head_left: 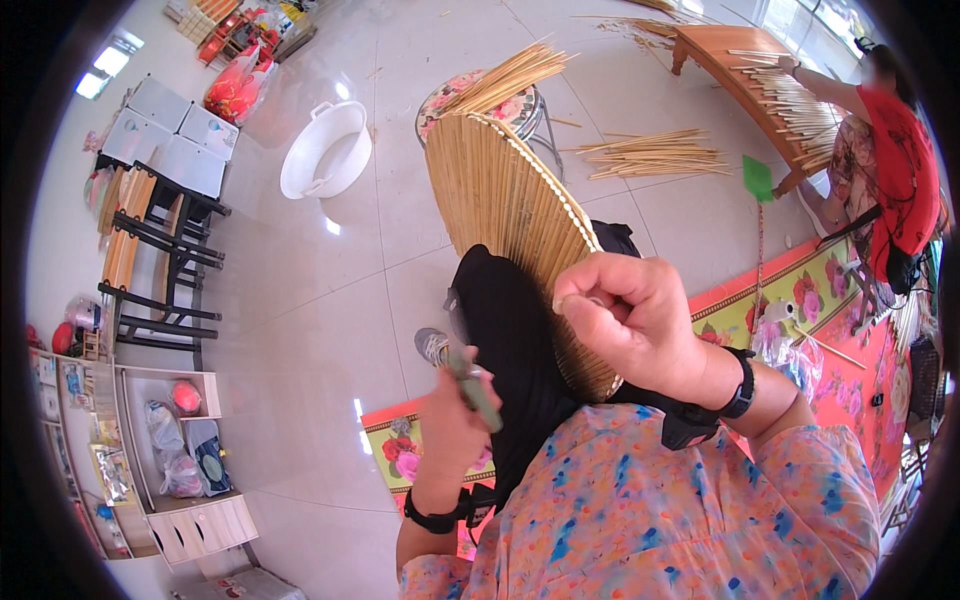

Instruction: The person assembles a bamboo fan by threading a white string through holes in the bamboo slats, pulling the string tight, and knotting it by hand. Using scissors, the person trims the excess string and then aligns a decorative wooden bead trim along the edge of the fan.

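A curved panel of tan stalks (pixel 490 180), laid side by side, leans against my black-clad leg. White stitching (pixel 545 177) runs along its upper right edge. Close to the panel's right edge, my right hand (pixel 635 325) is closed in a pinch, thumb against forefinger. Whatever lies between those fingers is too small to make out. My left hand (pixel 448 425), left of the leg, is wrapped round a green-handled tool (pixel 474 390). Motion blurs the tool's upper part, so its kind is unclear.
Loose stalks lie on a floral stool (pixel 465 90) and in a pile (pixel 655 153) on the floor. At the far right a person in red (pixel 905 190) reaches over a wooden bench (pixel 730 45) with stalks. A white basin (pixel 327 150) stands left, beyond stacked black-legged furniture (pixel 165 260).
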